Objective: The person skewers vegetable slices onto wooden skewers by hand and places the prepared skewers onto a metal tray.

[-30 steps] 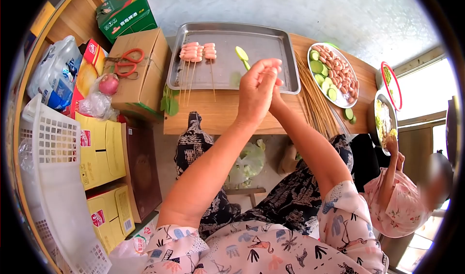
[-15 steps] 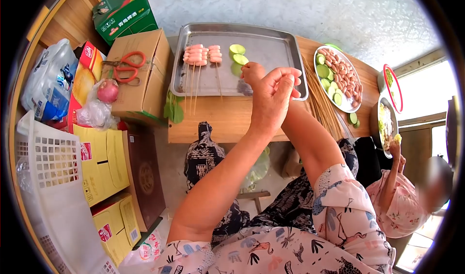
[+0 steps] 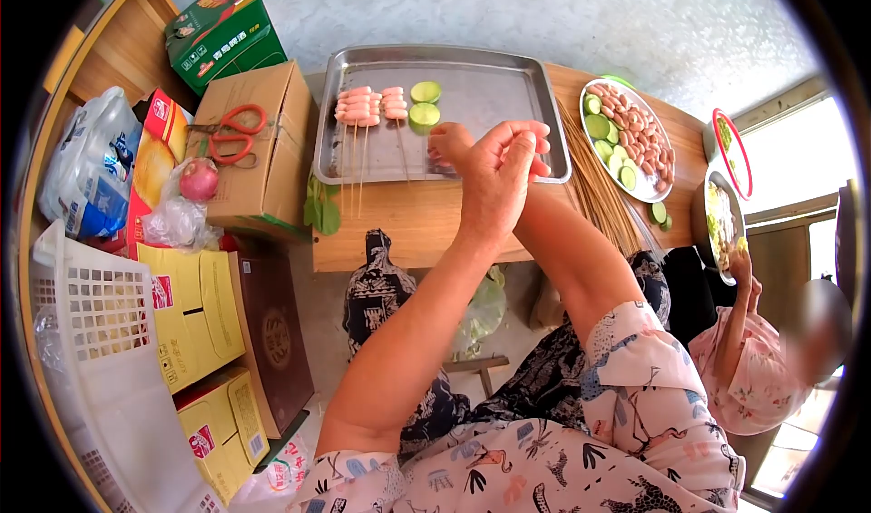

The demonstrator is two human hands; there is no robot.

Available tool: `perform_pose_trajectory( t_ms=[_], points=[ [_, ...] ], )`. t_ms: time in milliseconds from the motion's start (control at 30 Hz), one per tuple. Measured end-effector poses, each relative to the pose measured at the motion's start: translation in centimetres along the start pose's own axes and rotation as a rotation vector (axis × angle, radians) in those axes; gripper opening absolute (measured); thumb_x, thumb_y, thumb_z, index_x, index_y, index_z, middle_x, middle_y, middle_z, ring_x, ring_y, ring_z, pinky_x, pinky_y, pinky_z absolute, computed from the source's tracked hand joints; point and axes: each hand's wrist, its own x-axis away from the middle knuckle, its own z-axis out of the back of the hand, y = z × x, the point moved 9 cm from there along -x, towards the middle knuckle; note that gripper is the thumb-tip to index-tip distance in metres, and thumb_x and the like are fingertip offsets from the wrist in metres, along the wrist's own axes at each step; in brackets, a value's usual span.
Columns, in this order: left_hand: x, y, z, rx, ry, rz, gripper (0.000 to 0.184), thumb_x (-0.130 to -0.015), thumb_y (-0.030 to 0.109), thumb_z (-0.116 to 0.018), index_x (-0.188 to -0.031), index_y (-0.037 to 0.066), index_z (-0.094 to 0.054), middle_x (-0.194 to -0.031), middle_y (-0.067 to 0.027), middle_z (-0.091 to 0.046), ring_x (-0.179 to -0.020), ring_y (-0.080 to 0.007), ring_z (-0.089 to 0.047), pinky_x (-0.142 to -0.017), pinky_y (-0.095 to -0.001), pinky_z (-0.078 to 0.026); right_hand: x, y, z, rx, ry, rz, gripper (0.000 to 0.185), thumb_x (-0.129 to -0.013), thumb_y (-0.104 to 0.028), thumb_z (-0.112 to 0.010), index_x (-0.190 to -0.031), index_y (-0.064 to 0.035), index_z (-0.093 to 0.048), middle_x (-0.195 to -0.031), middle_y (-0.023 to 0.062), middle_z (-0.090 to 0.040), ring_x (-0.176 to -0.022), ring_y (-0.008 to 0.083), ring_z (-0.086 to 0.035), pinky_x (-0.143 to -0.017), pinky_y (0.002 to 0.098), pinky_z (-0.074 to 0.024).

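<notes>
At upper centre, the half-curled left hand [image 3: 497,175] was crossed over the bent-fingered right hand [image 3: 452,143] above a grey metal tray [image 3: 490,78]; any grip was hidden. Round green slices [image 3: 425,91] were set beside skewered pink sausages [image 3: 358,107] — stick ends left overhanging, seemingly for easy lifting.

We see the other person's head [image 3: 819,332] blurred at lower right; our left hand [image 3: 499,173] partly hides our right hand [image 3: 451,145].
</notes>
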Motion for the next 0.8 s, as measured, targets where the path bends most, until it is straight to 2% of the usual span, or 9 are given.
perform_pose_trajectory(
  t_ms=[100, 200, 267, 333, 500, 533, 567, 667, 800],
  points=[
    [-0.2, 0.0, 0.1, -0.031, 0.017, 0.012, 0.022, -0.095, 0.018, -0.050, -0.100, 0.002, -0.064, -0.088, -0.0056, -0.061, -0.069, -0.0113, -0.060, -0.065, -0.0227, -0.047, 2.1, -5.8, 3.5, -0.300, 0.168, 0.201, 0.032, -0.096, -0.029, -0.040, -0.097, -0.0020, -0.057, -0.086, 0.0080, -0.062, -0.068, 0.0133, -0.057, -0.062, 0.0223, -0.0464],
    [-0.8, -1.2, 0.9, 0.073, 0.057, 0.070, 0.024, -0.095, 0.019, -0.048, -0.103, 0.002, -0.062, -0.087, -0.0065, -0.064, -0.069, -0.0127, -0.061, -0.065, -0.0246, -0.048, -4.6, 3.9, 7.6, -0.134, -0.120, -0.164, 0.025, -0.092, -0.025, -0.050, -0.101, -0.0050, -0.062, -0.087, 0.0059, -0.065, -0.076, 0.0109, -0.059, -0.065, 0.0229, -0.0479],
    [-1.1, -1.8, 1.4, 0.185, 0.088, 0.118, 0.025, -0.094, 0.019, -0.049, -0.103, 0.001, -0.062, -0.086, -0.0083, -0.064, -0.069, -0.0151, -0.061, -0.064, -0.0272, -0.050, -4.5, 3.1, 10.9, 0.214, -0.182, -0.186, 0.022, -0.085, -0.018, -0.059, -0.101, -0.0040, -0.064, -0.082, 0.0050, -0.067, -0.074, 0.0101, -0.063, -0.059, 0.0242, -0.0494],
    [-1.4, -2.2, 2.2, 0.263, 0.146, 0.163, 0.025, -0.093, 0.020, -0.049, -0.102, 0.000, -0.061, -0.085, -0.0096, -0.064, -0.068, -0.0175, -0.061, -0.063, -0.0298, -0.051, -3.7, 3.0, 15.2, 0.294, -0.196, -0.195, 0.022, -0.081, -0.014, -0.060, -0.099, -0.0026, -0.064, -0.078, 0.0053, -0.066, -0.061, 0.0106, -0.063, -0.051, 0.0247, -0.0473],
    [-1.9, -2.3, 4.2, 0.310, 0.215, 0.149, 0.022, -0.090, 0.019, -0.055, -0.105, 0.002, -0.060, -0.086, -0.0086, -0.063, -0.072, -0.0181, -0.060, -0.066, -0.0312, -0.049, -2.2, 5.9, 28.1, 0.545, -0.059, -0.089, 0.016, -0.080, -0.014, -0.060, -0.089, -0.0021, -0.066, -0.072, 0.0057, -0.066, -0.056, 0.0116, -0.061, -0.053, 0.0271, -0.0490],
    [-2.0, -2.4, 4.2, 0.299, 0.212, 0.143, 0.023, -0.091, 0.020, -0.052, -0.103, 0.002, -0.060, -0.085, -0.0089, -0.063, -0.069, -0.0180, -0.060, -0.064, -0.0309, -0.049, -1.6, 6.7, 30.2, 0.579, -0.039, -0.094, 0.017, -0.079, -0.018, -0.061, -0.088, -0.0045, -0.067, -0.073, 0.0083, -0.067, -0.060, 0.0177, -0.064, -0.060, 0.0321, -0.0513],
    [-2.1, -2.4, 4.2, 0.287, 0.208, 0.132, 0.024, -0.092, 0.021, -0.050, -0.102, 0.001, -0.060, -0.083, -0.0091, -0.063, -0.067, -0.0180, -0.060, -0.062, -0.0305, -0.048, -0.7, 7.6, 31.8, 0.585, -0.018, -0.108, 0.017, -0.079, -0.018, -0.061, -0.088, -0.0045, -0.067, -0.073, 0.0083, -0.067, -0.060, 0.0177, -0.064, -0.060, 0.0321, -0.0513],
    [-2.2, -2.9, 3.7, 0.260, 0.191, 0.166, 0.022, -0.090, 0.019, -0.053, -0.102, 0.003, -0.061, -0.083, -0.0084, -0.063, -0.069, -0.0172, -0.059, -0.064, -0.0303, -0.048, 1.6, 8.8, 35.0, 0.872, 0.038, -0.167, 0.019, -0.078, -0.026, -0.060, -0.089, -0.0132, -0.068, -0.081, 0.0130, -0.067, -0.080, 0.0300, -0.065, -0.072, 0.0406, -0.0504],
    [-2.5, -3.6, 2.9, 0.213, 0.189, 0.193, 0.023, -0.090, 0.019, -0.053, -0.103, 0.002, -0.060, -0.086, -0.0084, -0.062, -0.071, -0.0169, -0.058, -0.065, -0.0302, -0.048, 3.6, 9.0, 34.7, 1.013, 0.114, -0.154, 0.015, -0.078, -0.024, -0.057, -0.083, -0.0127, -0.066, -0.081, 0.0143, -0.066, -0.082, 0.0318, -0.064, -0.072, 0.0437, -0.0493]
  ],
)
